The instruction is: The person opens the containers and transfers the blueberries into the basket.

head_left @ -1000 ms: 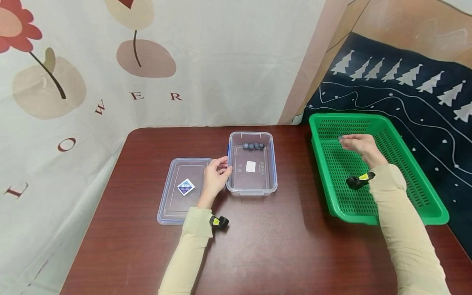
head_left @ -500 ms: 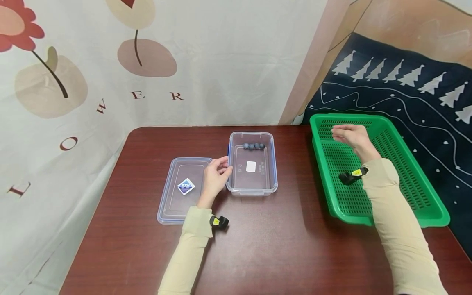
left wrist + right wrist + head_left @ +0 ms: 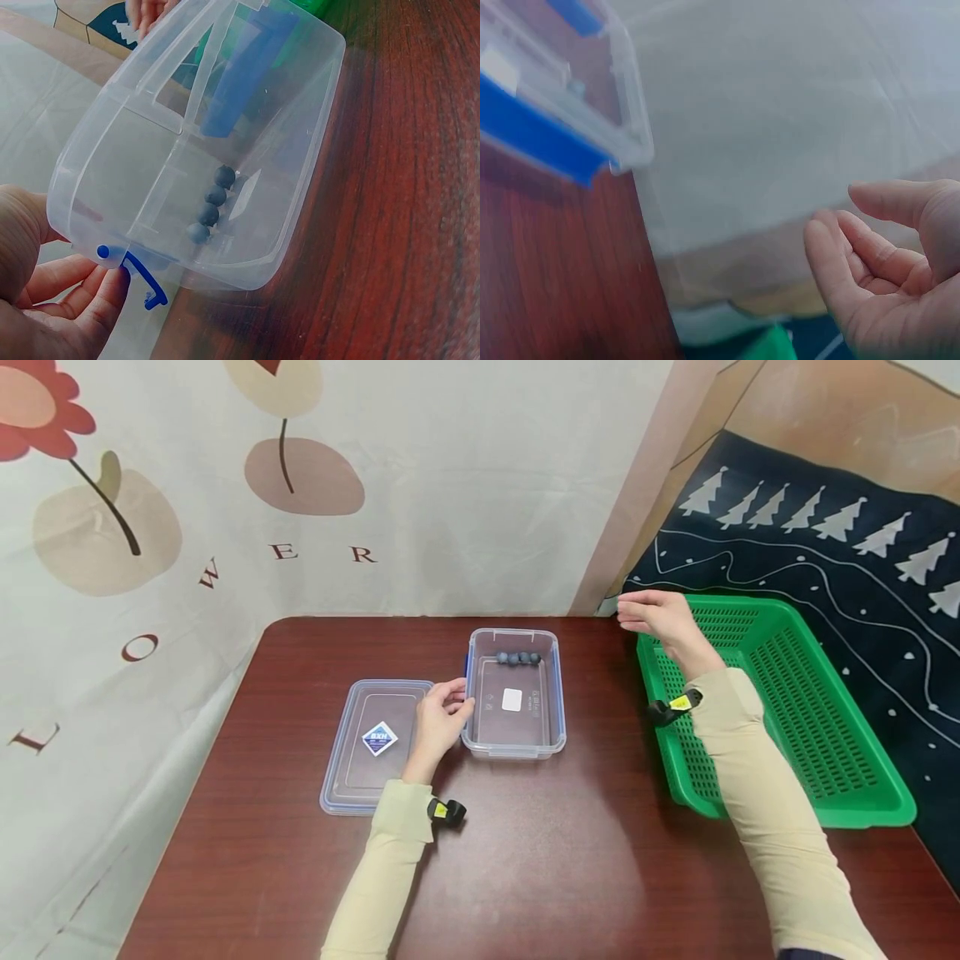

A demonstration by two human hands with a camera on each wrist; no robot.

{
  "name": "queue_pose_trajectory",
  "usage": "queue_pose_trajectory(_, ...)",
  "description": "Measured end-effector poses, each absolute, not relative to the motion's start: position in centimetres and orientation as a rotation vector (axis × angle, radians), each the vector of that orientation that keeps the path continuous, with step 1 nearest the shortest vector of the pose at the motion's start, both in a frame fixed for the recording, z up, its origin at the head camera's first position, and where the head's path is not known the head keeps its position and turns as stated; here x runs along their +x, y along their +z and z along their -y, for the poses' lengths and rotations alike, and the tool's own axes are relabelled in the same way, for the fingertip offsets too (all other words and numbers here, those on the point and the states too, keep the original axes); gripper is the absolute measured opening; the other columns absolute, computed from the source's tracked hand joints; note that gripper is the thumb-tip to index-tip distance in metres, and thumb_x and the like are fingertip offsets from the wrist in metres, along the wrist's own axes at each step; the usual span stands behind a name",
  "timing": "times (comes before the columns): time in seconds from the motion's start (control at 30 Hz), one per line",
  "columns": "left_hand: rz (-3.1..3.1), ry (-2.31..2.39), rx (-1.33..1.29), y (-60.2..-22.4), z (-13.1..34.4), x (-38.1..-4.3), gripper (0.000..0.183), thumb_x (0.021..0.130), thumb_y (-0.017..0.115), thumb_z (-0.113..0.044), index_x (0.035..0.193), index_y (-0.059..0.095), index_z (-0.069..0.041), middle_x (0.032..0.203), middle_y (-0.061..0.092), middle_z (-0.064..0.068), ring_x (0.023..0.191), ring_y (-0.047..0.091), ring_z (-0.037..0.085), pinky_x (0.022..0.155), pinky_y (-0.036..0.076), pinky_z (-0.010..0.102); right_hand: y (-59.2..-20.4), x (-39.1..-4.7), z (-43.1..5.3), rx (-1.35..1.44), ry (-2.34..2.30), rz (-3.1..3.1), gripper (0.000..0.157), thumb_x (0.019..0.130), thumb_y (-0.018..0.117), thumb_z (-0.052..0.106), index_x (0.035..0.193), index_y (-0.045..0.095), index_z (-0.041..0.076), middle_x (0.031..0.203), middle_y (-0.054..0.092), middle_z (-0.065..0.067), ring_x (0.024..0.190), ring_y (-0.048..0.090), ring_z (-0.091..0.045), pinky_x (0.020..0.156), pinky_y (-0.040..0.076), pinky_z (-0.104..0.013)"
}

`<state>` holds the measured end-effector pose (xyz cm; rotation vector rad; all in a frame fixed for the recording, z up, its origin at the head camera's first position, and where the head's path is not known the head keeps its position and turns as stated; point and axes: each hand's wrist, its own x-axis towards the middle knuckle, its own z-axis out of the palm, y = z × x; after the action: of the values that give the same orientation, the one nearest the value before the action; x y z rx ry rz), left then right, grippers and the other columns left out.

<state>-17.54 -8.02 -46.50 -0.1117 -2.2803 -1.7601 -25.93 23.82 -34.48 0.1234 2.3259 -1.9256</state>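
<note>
My left hand (image 3: 441,720) holds the left side of a clear plastic food container (image 3: 551,749), its fingertips at the blue latch (image 3: 146,277) in the left wrist view. Inside, several blueberries (image 3: 513,658) lie in a row along the far end. My right hand (image 3: 660,617) is raised over the far left corner of a green basket (image 3: 832,768), fingers bent towards the thumb. In the right wrist view a gap shows between thumb (image 3: 889,201) and fingers; I cannot tell whether something small is tucked in there.
The container's lid (image 3: 367,777), with a diamond-shaped sticker, lies flat on the brown table (image 3: 525,860) to the left. A printed curtain (image 3: 450,527) hangs at the back. Dark blue cloth with white trees (image 3: 795,543) lies beyond the basket.
My right hand has moved left and away from me, from above the basket's inside to its far left corner. A small greyish thing showed at its fingertips earlier. The left hand stays put.
</note>
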Motion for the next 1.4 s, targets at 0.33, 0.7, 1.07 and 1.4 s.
queue_pose_trajectory(0.33,2.284,-1.761,-0.102,-46.4,8.1,-17.5,0.032,0.078,0.065,0.009,0.11,0.06,0.015,0.101,0.059,0.026,0.091,0.062,0.037,0.081,0.058,0.033,-35.2,-26.9,-18.0,0.048,-1.819,-2.313,0.036,0.092,0.059,0.011,0.122,0.055,-0.009,0.107,0.065,-0.018,0.082,0.066,-0.013,0.083,0.056,-0.028)
queue_pose_trajectory(0.7,2.305,-1.745,-0.094,-46.5,8.1,-17.6,0.031,0.079,0.065,0.009,0.11,0.06,0.014,0.1,0.059,0.026,0.092,0.062,0.036,0.082,0.058,0.034,-36.6,-27.2,-13.1,0.036,-1.78,-2.244,0.033,0.091,0.061,0.011,0.119,0.059,-0.006,0.116,0.061,-0.023,0.106,0.06,-0.031,0.096,0.049,-0.042)
queue_pose_trajectory(1.07,2.293,-1.752,-0.101,-46.6,8.0,-17.6,0.032,0.079,0.065,0.009,0.11,0.061,0.014,0.101,0.06,0.026,0.091,0.062,0.037,0.081,0.058,0.033,-39.5,-27.7,-10.2,0.119,-1.842,-2.168,0.031,0.09,0.06,0.007,0.118,0.059,-0.008,0.121,0.057,-0.027,0.109,0.058,-0.034,0.092,0.053,-0.037)
queue_pose_trajectory(1.4,2.271,-1.763,-0.109,-46.7,8.0,-17.6,0.031,0.078,0.065,0.01,0.109,0.06,0.015,0.099,0.059,0.027,0.09,0.062,0.038,0.079,0.058,0.036,-41.4,-28.0,-8.7,0.187,-1.816,-2.207,0.028,0.087,0.063,0.004,0.112,0.062,-0.009,0.114,0.062,-0.024,0.108,0.059,-0.034,0.091,0.053,-0.035)
